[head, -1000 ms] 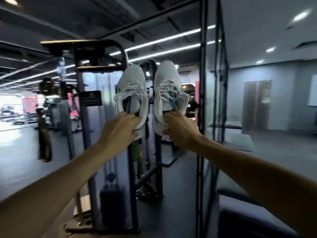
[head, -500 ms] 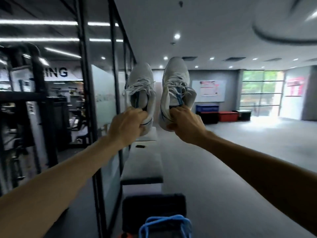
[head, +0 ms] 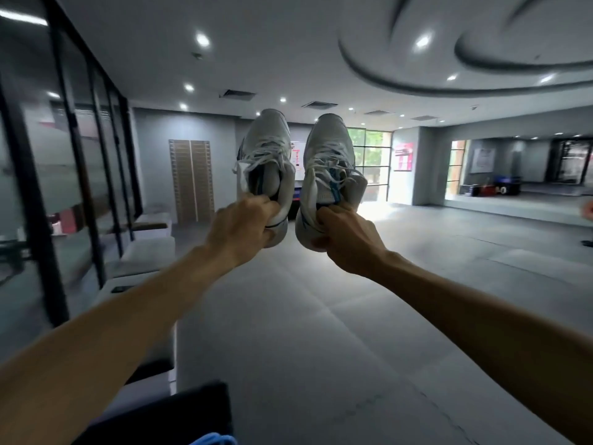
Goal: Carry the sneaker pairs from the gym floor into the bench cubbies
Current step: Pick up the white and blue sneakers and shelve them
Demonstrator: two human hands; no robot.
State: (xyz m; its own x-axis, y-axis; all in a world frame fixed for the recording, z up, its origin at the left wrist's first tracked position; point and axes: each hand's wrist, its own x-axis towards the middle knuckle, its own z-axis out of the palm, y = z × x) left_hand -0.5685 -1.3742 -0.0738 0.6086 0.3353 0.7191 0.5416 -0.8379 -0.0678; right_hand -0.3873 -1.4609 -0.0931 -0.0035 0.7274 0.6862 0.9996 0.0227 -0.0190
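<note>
A white sneaker (head: pixel 267 162) is gripped at the heel collar by the left hand (head: pixel 241 229), fingers curled round it, toe pointing up and away. Just beside it, not touching, a second sneaker (head: pixel 330 175) is pinched at the heel by the right hand (head: pixel 345 240). Both are held in the air above the grey floor (head: pixel 337 332); a bench (head: pixel 146 255) runs below and left of the left grip.

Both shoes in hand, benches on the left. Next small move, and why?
Probably turn left and lower the pair toward the benches. The left hand grips one sneaker, the right hand the other sneaker, both held high; no cubby opening shows yet.
</note>
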